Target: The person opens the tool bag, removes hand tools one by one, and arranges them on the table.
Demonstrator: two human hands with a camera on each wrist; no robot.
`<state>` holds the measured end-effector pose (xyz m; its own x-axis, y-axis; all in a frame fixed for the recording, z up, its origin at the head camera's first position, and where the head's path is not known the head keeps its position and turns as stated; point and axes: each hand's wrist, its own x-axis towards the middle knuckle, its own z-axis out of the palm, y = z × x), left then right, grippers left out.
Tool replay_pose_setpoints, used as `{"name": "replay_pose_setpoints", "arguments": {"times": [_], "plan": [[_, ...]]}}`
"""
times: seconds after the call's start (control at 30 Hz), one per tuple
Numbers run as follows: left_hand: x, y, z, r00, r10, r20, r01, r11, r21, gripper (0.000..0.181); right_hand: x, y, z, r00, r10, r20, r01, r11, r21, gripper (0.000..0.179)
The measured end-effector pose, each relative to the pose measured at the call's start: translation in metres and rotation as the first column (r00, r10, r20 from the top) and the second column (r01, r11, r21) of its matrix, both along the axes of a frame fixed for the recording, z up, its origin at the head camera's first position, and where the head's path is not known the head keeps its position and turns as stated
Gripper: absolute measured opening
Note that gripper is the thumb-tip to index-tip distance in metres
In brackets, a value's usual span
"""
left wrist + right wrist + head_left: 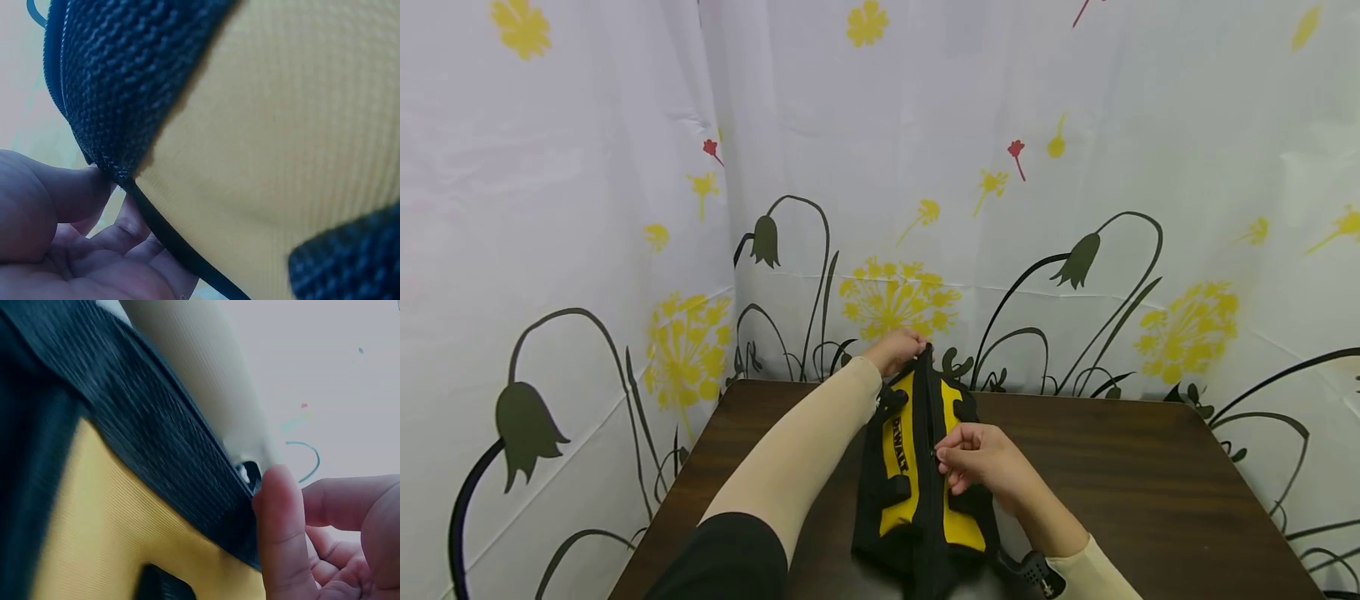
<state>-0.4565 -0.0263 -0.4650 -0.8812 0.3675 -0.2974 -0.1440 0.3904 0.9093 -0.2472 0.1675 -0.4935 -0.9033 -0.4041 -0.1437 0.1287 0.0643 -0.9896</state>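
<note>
A black and yellow DEWALT tool bag (964, 527) stands on the table, a black zipper (929, 508) running lengthwise along its top. My left hand (897, 350) pinches the zipper band at the bag's far end; in the left wrist view the thumb and fingers (87, 194) meet at the band's corner. Partway along the zipper, my right hand (981, 462) pinches at the zipper line with thumb and forefinger. The small pull there is mostly hidden by the fingers. Beyond the right hand, toward the far end, the zipper's two edges lie apart by a narrow dark gap.
The bag rests on a dark brown wooden table (1120, 492), whose far edge meets a white curtain (970, 100) printed with flowers. Black carry straps (895, 490) lie against the bag's sides. My left forearm reaches across the bag's left side.
</note>
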Motion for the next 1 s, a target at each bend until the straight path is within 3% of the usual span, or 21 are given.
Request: {"name": "replay_pose_setpoints", "arguments": {"times": [0.23,0.4,0.73,1.0], "plan": [[0.001,0.001,-0.002,1.0,-0.012,0.024,0.013,1.0,-0.007,0.027,0.036,0.007,-0.003,0.994,0.103,0.047,-0.102,0.994,-0.029,0.028],[-0.001,-0.004,-0.002,1.0,-0.003,0.015,0.003,1.0,0.007,0.036,0.052,0.006,-0.007,0.987,0.139,0.08,-0.135,0.989,-0.058,0.026],[0.0,-0.003,-0.001,1.0,0.026,-0.002,-0.026,1.0,0.001,0.028,0.086,0.004,-0.008,0.96,0.248,0.128,-0.236,0.966,-0.102,0.021],[0.002,-0.007,0.002,0.998,-0.005,-0.055,0.001,0.998,-0.067,0.029,0.093,0.001,-0.014,0.951,0.293,0.1,-0.285,0.955,-0.082,0.025]]}}
